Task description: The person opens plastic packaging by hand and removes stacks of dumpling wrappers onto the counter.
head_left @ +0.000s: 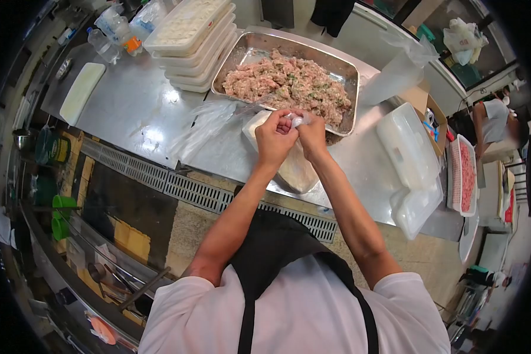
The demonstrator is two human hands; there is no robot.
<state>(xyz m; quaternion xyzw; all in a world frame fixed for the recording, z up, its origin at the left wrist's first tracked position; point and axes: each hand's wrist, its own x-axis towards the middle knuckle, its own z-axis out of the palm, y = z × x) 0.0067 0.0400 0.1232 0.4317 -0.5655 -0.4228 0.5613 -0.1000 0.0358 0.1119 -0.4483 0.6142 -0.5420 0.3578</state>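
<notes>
My left hand [275, 139] and my right hand [312, 137] meet at the near edge of a metal tray [356, 88] of minced meat [289, 82] with green bits. Between them they pinch the gathered clear plastic [298, 121] of a bag. Under my hands and forearms lies a pale, wrapped block [298, 174] on the steel table. Its middle is partly hidden by my hands. Loose clear plastic bags [203, 127] are spread just left of the block.
Stacked white trays [189, 35] stand behind left, near plastic bottles [103, 46] and a white board [82, 91]. Translucent lids [404, 147] and a basket of meat [465, 177] are at the right. Another person [492, 121] stands beyond, far right.
</notes>
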